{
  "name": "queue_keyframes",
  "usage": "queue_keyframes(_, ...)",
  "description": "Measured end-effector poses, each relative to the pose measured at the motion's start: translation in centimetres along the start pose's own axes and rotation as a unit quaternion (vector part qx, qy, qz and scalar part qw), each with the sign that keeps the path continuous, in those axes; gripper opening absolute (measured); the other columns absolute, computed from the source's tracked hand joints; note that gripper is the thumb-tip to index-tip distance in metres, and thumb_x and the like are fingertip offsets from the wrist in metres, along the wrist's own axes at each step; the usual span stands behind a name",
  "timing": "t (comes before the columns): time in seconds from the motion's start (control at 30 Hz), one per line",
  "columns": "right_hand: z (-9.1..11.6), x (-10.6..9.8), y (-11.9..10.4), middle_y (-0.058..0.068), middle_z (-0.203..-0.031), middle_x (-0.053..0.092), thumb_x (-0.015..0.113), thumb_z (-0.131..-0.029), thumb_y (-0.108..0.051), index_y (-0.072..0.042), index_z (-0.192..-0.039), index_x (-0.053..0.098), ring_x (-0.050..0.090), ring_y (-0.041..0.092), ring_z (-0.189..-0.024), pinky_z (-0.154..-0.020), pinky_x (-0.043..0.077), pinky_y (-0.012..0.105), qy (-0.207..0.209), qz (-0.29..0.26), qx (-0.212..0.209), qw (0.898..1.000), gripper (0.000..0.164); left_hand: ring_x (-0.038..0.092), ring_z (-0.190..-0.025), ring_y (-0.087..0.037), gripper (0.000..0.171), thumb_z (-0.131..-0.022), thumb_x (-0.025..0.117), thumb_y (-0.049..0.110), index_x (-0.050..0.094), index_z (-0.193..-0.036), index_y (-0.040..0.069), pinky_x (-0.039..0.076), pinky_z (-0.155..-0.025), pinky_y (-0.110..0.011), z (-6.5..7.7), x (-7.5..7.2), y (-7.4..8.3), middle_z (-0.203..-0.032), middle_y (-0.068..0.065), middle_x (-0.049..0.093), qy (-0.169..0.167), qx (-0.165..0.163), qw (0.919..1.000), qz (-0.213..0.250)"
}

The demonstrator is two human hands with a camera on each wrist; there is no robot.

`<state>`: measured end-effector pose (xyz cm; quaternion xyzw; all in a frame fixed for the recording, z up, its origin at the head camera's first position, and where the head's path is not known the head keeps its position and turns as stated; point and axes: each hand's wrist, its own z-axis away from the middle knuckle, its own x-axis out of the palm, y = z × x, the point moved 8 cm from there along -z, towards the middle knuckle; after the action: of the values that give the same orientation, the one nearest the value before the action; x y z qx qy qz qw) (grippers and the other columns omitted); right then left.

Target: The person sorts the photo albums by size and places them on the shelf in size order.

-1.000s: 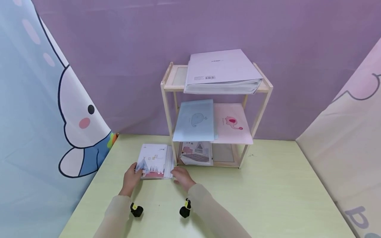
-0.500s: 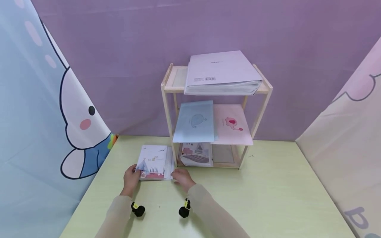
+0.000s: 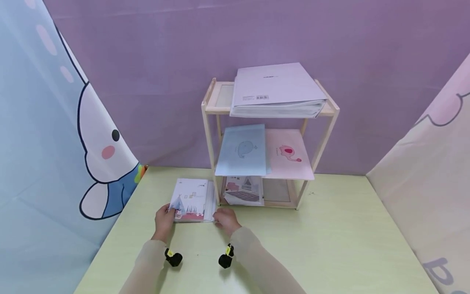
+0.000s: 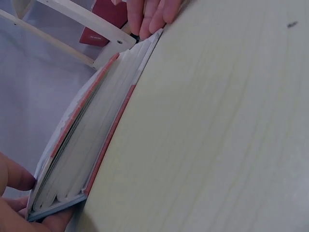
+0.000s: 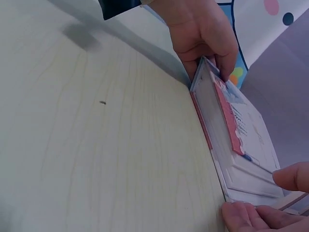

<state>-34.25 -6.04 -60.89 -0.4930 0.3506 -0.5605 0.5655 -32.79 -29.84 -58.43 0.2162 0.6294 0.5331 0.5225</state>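
A thick book [image 3: 191,195] with a white cover, a blue tent picture and a pink lower band lies flat on the table, left of the shelf. Its cover and inner leaves spread in steps towards the right edge. My left hand [image 3: 163,222] grips the left side, thumb on the cover and fingers low by the spine [image 4: 60,208]. At the lower right corner my right hand [image 3: 226,220] holds the edge; in the right wrist view its thumb [image 5: 294,178] is above and its curled fingers [image 5: 246,217] are below.
A wooden three-tier shelf [image 3: 210,143] stands right of the book. White folders [image 3: 275,85] lie on top, blue [image 3: 240,153] and pink [image 3: 286,153] folders in the middle, and a picture-covered book [image 3: 243,192] at the bottom. The pale table [image 3: 330,241] extends to the right.
The head view has shifted slightly. Both hands keep their places at the two sides of the book, which has not visibly moved on the table.
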Motion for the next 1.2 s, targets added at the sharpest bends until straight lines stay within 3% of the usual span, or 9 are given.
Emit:
queue_keyframes(0.13,-1.7,-0.2,1.7,0.008,-0.079,0.053,0.060,-0.078,0.004,0.012,-0.106,0.053,0.052,0.014,-0.067,-0.066,0.053,0.033,0.002,-0.008,-0.028,1.000,0.030,0.054,-0.106,-0.039,0.043,-0.093,0.040,0.009,0.045,-0.129,-0.015,0.043,-0.093,-0.046,0.4,-0.1,0.2,-0.122,-0.034,0.052,0.002,-0.004,1.0000,-0.004)
queue_keyframes(0.3,-2.6,-0.4,2.8,0.029,-0.113,0.056,0.058,-0.084,0.005,0.022,-0.130,0.037,0.061,0.025,-0.088,-0.083,0.053,0.039,0.035,0.033,0.013,0.999,0.053,0.055,-0.104,-0.038,0.042,-0.092,0.041,0.008,0.047,-0.128,-0.014,0.045,-0.090,-0.045,0.9,-0.3,0.6,-0.120,-0.033,0.054,0.013,-0.003,0.9998,-0.015)
queue_keyframes(0.47,-5.6,-1.0,5.6,0.021,-0.092,0.062,0.063,-0.083,0.000,0.015,-0.110,0.059,0.060,0.022,-0.074,-0.065,0.054,0.035,0.012,0.037,-0.051,0.998,0.032,0.055,-0.105,-0.038,0.041,-0.092,0.043,0.008,0.048,-0.126,-0.014,0.045,-0.090,-0.044,1.3,-0.4,0.7,-0.120,-0.033,0.055,0.021,-0.004,0.9997,-0.013)
queue_keyframes(0.57,-4.4,-0.8,4.6,0.014,-0.080,0.059,0.062,-0.084,0.001,0.010,-0.095,0.065,0.054,0.021,-0.067,-0.061,0.051,0.036,0.015,0.048,-0.038,0.998,0.015,0.055,-0.106,-0.037,0.041,-0.092,0.043,0.008,0.048,-0.126,-0.014,0.046,-0.089,-0.042,1.6,-0.3,0.8,-0.120,-0.033,0.055,0.019,0.000,0.9998,-0.011)
queue_keyframes(0.63,-2.9,-0.6,3.0,0.012,-0.079,0.058,0.058,-0.083,0.006,0.011,-0.095,0.065,0.049,0.017,-0.065,-0.058,0.048,0.032,0.022,0.057,-0.028,0.998,0.014,0.055,-0.105,-0.037,0.041,-0.093,0.042,0.008,0.047,-0.127,-0.014,0.047,-0.087,-0.040,1.7,-0.2,0.7,-0.120,-0.033,0.054,0.013,0.000,0.9999,-0.008)
queue_keyframes(0.7,-0.8,-0.3,1.2,0.013,-0.082,0.057,0.054,-0.082,0.011,0.014,-0.103,0.063,0.046,0.017,-0.065,-0.059,0.045,0.030,0.029,0.066,0.002,0.997,0.023,0.056,-0.104,-0.035,0.041,-0.093,0.042,0.008,0.047,-0.128,-0.014,0.047,-0.084,-0.037,1.9,-0.1,0.5,-0.120,-0.032,0.055,0.008,-0.001,1.0000,-0.004)
queue_keyframes(0.8,0.8,-0.3,-0.5,0.016,-0.085,0.058,0.049,-0.077,0.017,0.018,-0.111,0.059,0.045,0.013,-0.066,-0.059,0.043,0.025,0.032,0.056,-0.001,0.998,0.035,0.055,-0.105,-0.034,0.041,-0.094,0.042,0.009,0.046,-0.128,-0.013,0.047,-0.084,-0.036,2.2,0.1,0.4,-0.120,-0.031,0.055,-0.002,-0.004,1.0000,0.003)
queue_keyframes(1.0,1.1,-0.7,-0.7,0.027,-0.097,0.063,0.052,-0.074,0.021,0.020,-0.113,0.056,0.059,0.018,-0.080,-0.073,0.055,0.033,0.028,0.038,-0.020,0.999,0.039,0.054,-0.106,-0.035,0.040,-0.094,0.045,0.009,0.046,-0.127,-0.013,0.047,-0.085,-0.035,2.6,0.2,0.5,-0.121,-0.031,0.053,-0.015,-0.010,0.9996,0.021)
queue_keyframes(1.2,1.6,-1.2,-1.0,0.030,-0.096,0.061,0.056,-0.077,0.018,0.022,-0.110,0.056,0.061,0.022,-0.080,-0.077,0.055,0.038,0.015,0.042,-0.019,0.999,0.032,0.053,-0.104,-0.035,0.041,-0.092,0.046,0.004,0.042,-0.127,-0.017,0.046,-0.074,-0.019,3.3,0.2,0.5,-0.120,-0.034,0.050,-0.033,-0.013,0.9982,0.049)
